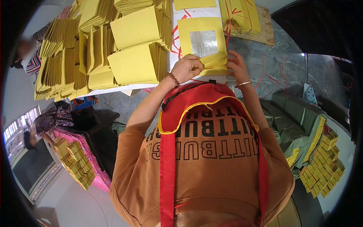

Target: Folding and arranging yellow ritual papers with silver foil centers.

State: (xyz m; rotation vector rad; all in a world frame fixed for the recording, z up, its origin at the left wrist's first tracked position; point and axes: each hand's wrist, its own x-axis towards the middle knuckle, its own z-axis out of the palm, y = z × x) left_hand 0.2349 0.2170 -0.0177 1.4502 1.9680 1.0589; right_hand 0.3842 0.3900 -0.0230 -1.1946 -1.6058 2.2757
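Note:
A yellow paper sheet [185,30] with a silver foil square [204,43] lies before me at the table's near edge. Part of its near side is turned up as a flap [214,59]. My left hand [186,69] pinches that flap at its left end, fingers closed. At the sheet's right edge is my right hand [239,69], its fingers apart and the tips close to or touching the paper. The thumb of that hand is hard to make out.
Stacks of folded yellow paper [136,28] crowd the table's left side. Red ties [174,39] lie by the sheet, and a tied yellow bundle [242,15] stands far right. More yellow bundles [321,166] are low at right and others [77,162] at left, near another person [53,117].

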